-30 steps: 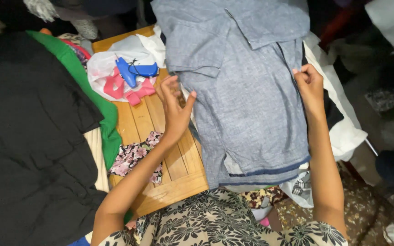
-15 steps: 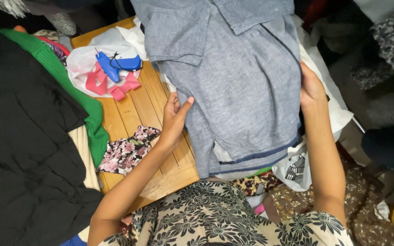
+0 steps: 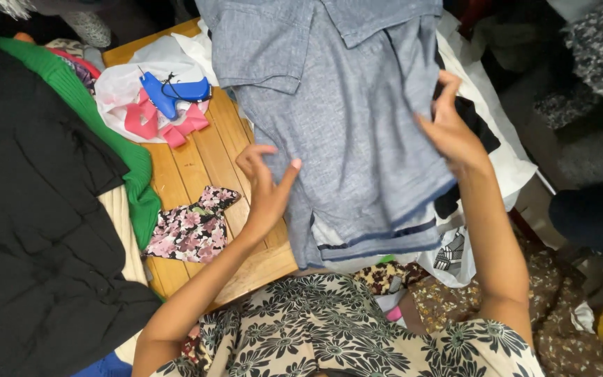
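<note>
A grey-blue shirt (image 3: 343, 119) lies folded across the wooden table (image 3: 197, 157), its hem hanging over the near edge. My left hand (image 3: 266, 185) rests at the shirt's left edge, fingers spread, thumb touching the cloth. My right hand (image 3: 451, 132) pinches the shirt's right edge and lifts it inward. Under that side lie a black cloth (image 3: 472, 126) and a white sheet (image 3: 504, 157).
A blue tagging gun (image 3: 172, 91) lies on pink ribbon (image 3: 165, 126) and a white bag at the table's back. A floral scrap (image 3: 190, 227) lies left of my arm. A black garment (image 3: 36, 216) and a green one (image 3: 116, 150) pile at left.
My right hand has risen and pulled the shirt's right edge inward. My left hand has slid down the left edge and opened its fingers.
</note>
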